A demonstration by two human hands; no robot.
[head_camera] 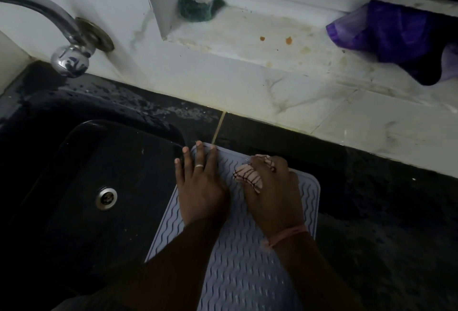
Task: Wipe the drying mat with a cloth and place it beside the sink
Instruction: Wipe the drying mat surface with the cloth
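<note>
1. The black countertop is filling the lower half of the view, wet and speckled, running out toward 3 o'clock below a pale tiled wall.
2. The black sink is sitting at 9 o'clock, its round metal drain showing near the basin's middle, and a chrome tap is arching in at 10 o'clock.
3. The drying mat (pale grey-blue, with wavy ridges) is lying flat on the counter at 6 o'clock, just beside the sink, its left edge overhanging the basin rim.
4. The left hand is pressing flat on the mat's far-left corner, fingers spread and straight, gripping nothing; a ring is showing on one finger.
5. The right hand is resting on the mat's far-right part, fingers curled closed around the cloth, with the mat lying directly beneath the fist.
6. The cloth, pink with dark stripes, is bunched up and poking out at the hand's 10 o'clock side, touching the mat.
7. A green scrubber is sitting on the window ledge at 12 o'clock.
</note>
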